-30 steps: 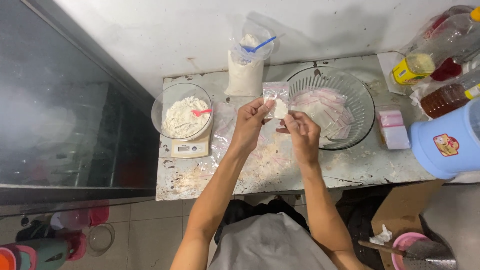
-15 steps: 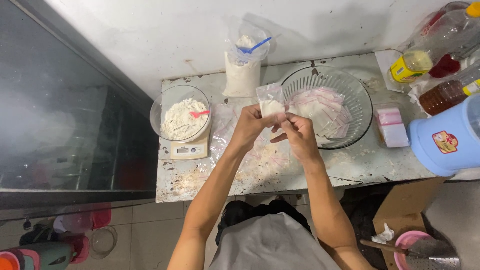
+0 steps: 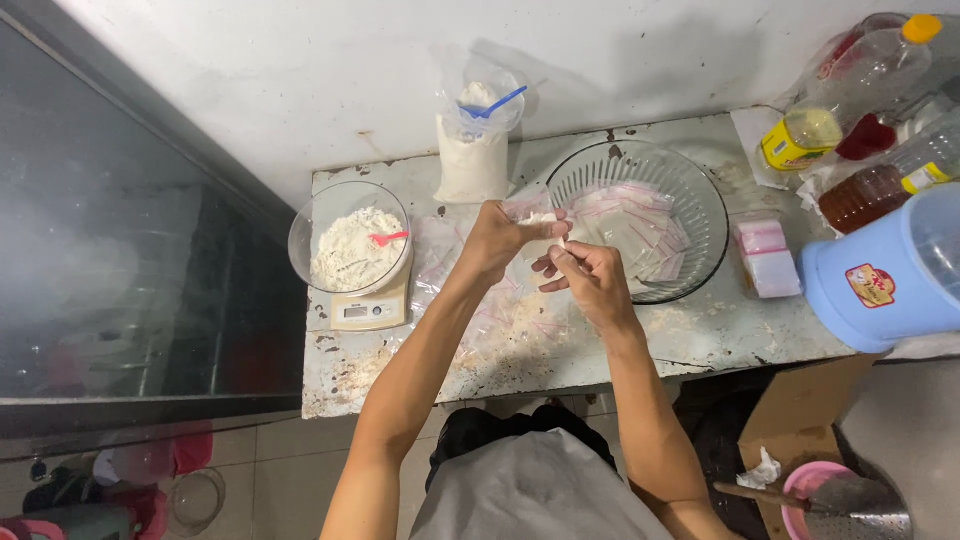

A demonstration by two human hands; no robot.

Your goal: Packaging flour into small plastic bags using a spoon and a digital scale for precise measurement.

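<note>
So: left hand [image 3: 497, 238] pinches small clear flour-filled plastic bag [image 3: 540, 222] | right hand [image 3: 585, 275] fingers curled, touching it | beside clear glass bowl [image 3: 700, 190]

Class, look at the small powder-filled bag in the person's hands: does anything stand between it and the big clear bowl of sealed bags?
Nothing visible does. The left hand and right hand hold the small bag right beside the bowl's near rim, with only open air between.

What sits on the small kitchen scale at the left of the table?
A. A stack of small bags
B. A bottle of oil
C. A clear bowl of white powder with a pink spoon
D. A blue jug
C: the clear bowl of white powder, with a pink spoon in it, rests on the scale.
</note>
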